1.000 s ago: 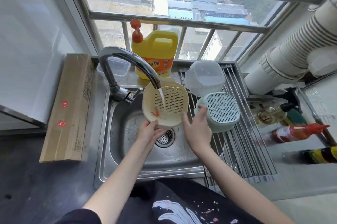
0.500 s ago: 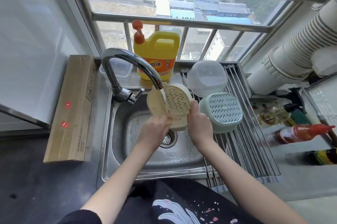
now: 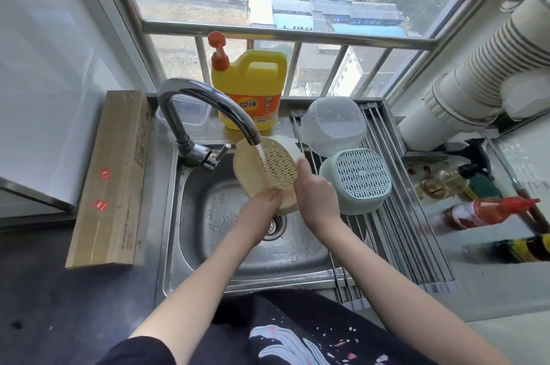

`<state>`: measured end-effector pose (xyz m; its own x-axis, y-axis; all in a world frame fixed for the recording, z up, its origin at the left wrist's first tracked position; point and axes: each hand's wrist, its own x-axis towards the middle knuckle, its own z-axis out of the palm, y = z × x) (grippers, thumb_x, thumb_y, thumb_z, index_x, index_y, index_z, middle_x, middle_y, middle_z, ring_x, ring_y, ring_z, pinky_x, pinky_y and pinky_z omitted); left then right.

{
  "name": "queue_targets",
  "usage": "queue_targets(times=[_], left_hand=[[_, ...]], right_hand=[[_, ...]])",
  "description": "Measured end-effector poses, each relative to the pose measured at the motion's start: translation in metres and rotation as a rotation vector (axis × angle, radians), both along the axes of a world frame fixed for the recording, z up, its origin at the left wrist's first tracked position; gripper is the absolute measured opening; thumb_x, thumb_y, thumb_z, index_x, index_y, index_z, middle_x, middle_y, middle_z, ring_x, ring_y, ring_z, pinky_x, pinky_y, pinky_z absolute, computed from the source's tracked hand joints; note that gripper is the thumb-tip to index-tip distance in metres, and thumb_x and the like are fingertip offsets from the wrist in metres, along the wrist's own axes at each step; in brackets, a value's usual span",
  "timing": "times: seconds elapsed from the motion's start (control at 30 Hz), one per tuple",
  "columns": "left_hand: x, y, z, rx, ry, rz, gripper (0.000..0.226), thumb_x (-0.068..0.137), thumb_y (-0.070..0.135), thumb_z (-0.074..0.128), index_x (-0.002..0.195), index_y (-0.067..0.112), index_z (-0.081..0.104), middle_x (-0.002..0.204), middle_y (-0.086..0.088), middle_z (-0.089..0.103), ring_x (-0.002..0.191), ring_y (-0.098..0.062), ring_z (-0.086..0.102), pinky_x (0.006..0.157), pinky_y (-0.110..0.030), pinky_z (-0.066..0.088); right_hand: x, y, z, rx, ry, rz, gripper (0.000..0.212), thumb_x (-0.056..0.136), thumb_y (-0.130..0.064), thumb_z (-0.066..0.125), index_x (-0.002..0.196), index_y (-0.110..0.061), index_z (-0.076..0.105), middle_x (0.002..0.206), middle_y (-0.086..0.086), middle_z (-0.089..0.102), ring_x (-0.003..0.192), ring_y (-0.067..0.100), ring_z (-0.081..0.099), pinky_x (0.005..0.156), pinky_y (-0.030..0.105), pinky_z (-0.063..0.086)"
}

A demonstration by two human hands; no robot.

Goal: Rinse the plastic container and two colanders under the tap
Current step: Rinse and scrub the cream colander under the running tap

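Note:
A beige colander (image 3: 269,169) is held tilted over the steel sink (image 3: 208,216), its perforated bottom turned up under the running tap (image 3: 208,108). My left hand (image 3: 263,205) grips its lower rim; my right hand (image 3: 315,195) holds its right side. A pale green colander (image 3: 357,180) lies upside down on the drying rack (image 3: 416,245) to the right. Behind it a clear plastic container (image 3: 333,123) rests upside down too.
A yellow detergent jug (image 3: 250,91) and a small clear box (image 3: 190,114) stand on the sill behind the tap. A long cardboard box (image 3: 116,177) lies left of the sink. Sauce bottles (image 3: 488,210) lie on the counter at right, under a white duct (image 3: 476,73).
The beige colander has been turned from inside-facing-me to bottom-up under the stream. Both hands shifted up along its rim; the red scrap seen inside it is out of sight.

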<state>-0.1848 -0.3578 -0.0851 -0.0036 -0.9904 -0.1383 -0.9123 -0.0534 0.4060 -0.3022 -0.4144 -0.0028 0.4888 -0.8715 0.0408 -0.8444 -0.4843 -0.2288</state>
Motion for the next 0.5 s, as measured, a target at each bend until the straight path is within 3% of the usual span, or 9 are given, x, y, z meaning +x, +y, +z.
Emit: queue_targets(times=[0.03, 0.1, 0.2, 0.3, 0.4, 0.47, 0.5], left_hand=[[0.004, 0.002, 0.0, -0.057, 0.104, -0.019, 0.045, 0.094, 0.007, 0.047, 0.138, 0.016, 0.048, 0.143, -0.005, 0.049, 0.129, -0.026, 0.048, 0.099, -0.037, 0.044], [0.01, 0.004, 0.001, -0.1, 0.164, -0.092, 0.045, 0.094, 0.01, 0.05, 0.138, 0.02, 0.05, 0.139, -0.002, 0.054, 0.122, -0.025, 0.055, 0.092, -0.034, 0.048], [0.018, 0.008, -0.004, -0.179, -0.01, -0.303, 0.065, 0.073, 0.004, 0.074, 0.134, 0.011, 0.054, 0.132, -0.009, 0.059, 0.118, -0.024, 0.06, 0.093, -0.034, 0.049], [0.039, 0.011, -0.01, -0.199, -0.28, -0.299, 0.076, 0.045, 0.006, 0.083, 0.119, 0.012, 0.067, 0.117, -0.007, 0.069, 0.109, -0.024, 0.065, 0.09, -0.045, 0.051], [0.052, 0.018, -0.013, -0.263, -0.342, -0.259, 0.055, 0.048, 0.004, 0.075, 0.103, 0.012, 0.072, 0.108, -0.009, 0.071, 0.103, -0.028, 0.067, 0.085, -0.043, 0.055], [0.053, 0.022, -0.006, -0.337, -0.281, -0.209, 0.016, 0.063, 0.013, 0.068, 0.078, 0.012, 0.069, 0.082, -0.007, 0.07, 0.078, -0.029, 0.068, 0.06, -0.035, 0.056], [0.053, 0.023, -0.002, -0.305, -0.195, -0.122, 0.011, 0.072, 0.021, 0.06, 0.073, 0.012, 0.066, 0.075, -0.005, 0.067, 0.071, -0.029, 0.067, 0.052, -0.033, 0.053]], right_hand=[[-0.002, -0.002, -0.001, 0.012, 0.021, 0.005, 0.047, 0.092, 0.002, 0.046, 0.138, 0.0, 0.037, 0.074, 0.017, 0.067, 0.064, 0.034, 0.065, 0.053, 0.034, 0.038], [-0.007, -0.007, -0.003, -0.008, 0.067, 0.019, 0.048, 0.094, 0.0, 0.041, 0.141, -0.005, 0.032, 0.081, 0.013, 0.068, 0.07, 0.032, 0.066, 0.056, 0.034, 0.04], [-0.012, -0.011, -0.004, -0.02, 0.102, 0.034, 0.051, 0.095, -0.002, 0.043, 0.143, -0.009, 0.029, 0.082, 0.009, 0.068, 0.069, 0.028, 0.066, 0.056, 0.032, 0.044], [-0.014, -0.013, -0.002, -0.035, 0.114, 0.039, 0.057, 0.093, 0.0, 0.047, 0.146, -0.008, 0.029, 0.076, 0.01, 0.067, 0.062, 0.028, 0.065, 0.051, 0.032, 0.041], [-0.015, -0.014, -0.003, -0.103, 0.128, 0.039, 0.064, 0.076, 0.009, 0.063, 0.137, -0.004, 0.046, 0.055, 0.009, 0.06, 0.04, 0.025, 0.057, 0.039, 0.026, 0.033], [-0.014, -0.017, -0.004, -0.101, 0.138, 0.038, 0.069, 0.071, 0.013, 0.066, 0.136, -0.004, 0.048, 0.053, 0.01, 0.058, 0.036, 0.024, 0.053, 0.037, 0.024, 0.032], [-0.016, -0.019, -0.004, -0.098, 0.128, 0.036, 0.071, 0.07, 0.014, 0.065, 0.137, -0.005, 0.048, 0.053, 0.01, 0.058, 0.036, 0.024, 0.053, 0.038, 0.024, 0.032]])
